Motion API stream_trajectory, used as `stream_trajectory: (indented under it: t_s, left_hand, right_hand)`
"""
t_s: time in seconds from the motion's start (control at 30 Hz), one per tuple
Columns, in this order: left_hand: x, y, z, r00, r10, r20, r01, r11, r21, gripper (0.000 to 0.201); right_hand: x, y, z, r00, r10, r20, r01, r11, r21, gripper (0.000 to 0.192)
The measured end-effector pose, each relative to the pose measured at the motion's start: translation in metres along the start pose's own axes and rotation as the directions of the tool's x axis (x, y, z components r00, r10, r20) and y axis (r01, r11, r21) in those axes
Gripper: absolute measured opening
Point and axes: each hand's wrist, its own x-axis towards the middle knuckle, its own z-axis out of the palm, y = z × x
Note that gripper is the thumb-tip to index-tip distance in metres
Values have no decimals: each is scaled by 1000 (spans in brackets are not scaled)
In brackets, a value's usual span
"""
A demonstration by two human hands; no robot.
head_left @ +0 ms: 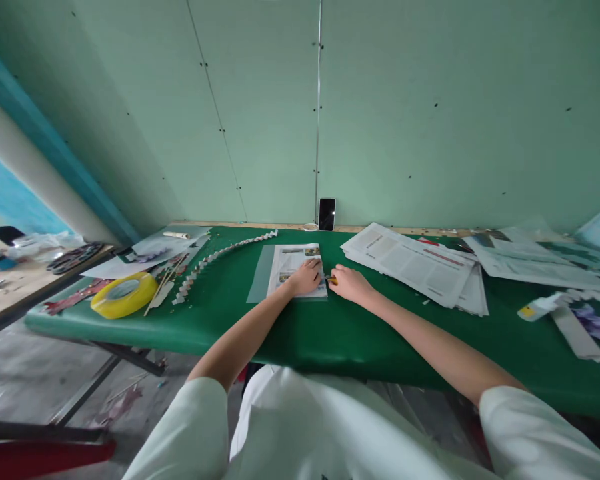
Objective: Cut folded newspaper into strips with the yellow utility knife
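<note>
My left hand [306, 276] lies flat on a printed sheet of paper [294, 262] that rests on a grey cutting mat [260, 273] on the green table [300, 327]. My right hand [348, 283] is closed around a small yellow-tipped tool [331, 279] at the paper's right edge, close to my left hand. What kind of tool it is stays too small to tell.
A stack of newspapers [415, 265] lies to the right, with more papers and scraps [570, 313] further right. A folded paper chain [215, 257], a yellow tape roll [124, 294] and sticks [163, 283] sit at the left. A phone [327, 213] leans against the green wall.
</note>
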Motion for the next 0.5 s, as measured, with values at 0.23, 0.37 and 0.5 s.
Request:
stream_trajectory:
  t_s: [0.23,0.37,0.5]
  left_hand:
    - [-1,10,-13,1000,-10,-13,10,1000,-8,52]
    - [-3,12,-12,998,-59,-15,58,998,-19,50]
    - [-4,12,-5,996,-84,-9,83,996,-31,58]
  right_hand:
    - [-15,-1,-2,999,-41,19,41,999,-31,21]
    - [-20,0,0,999,-47,6,48,999,-26,21]
    - [-19,-2,-2,999,-43,6,43,999,-16,22]
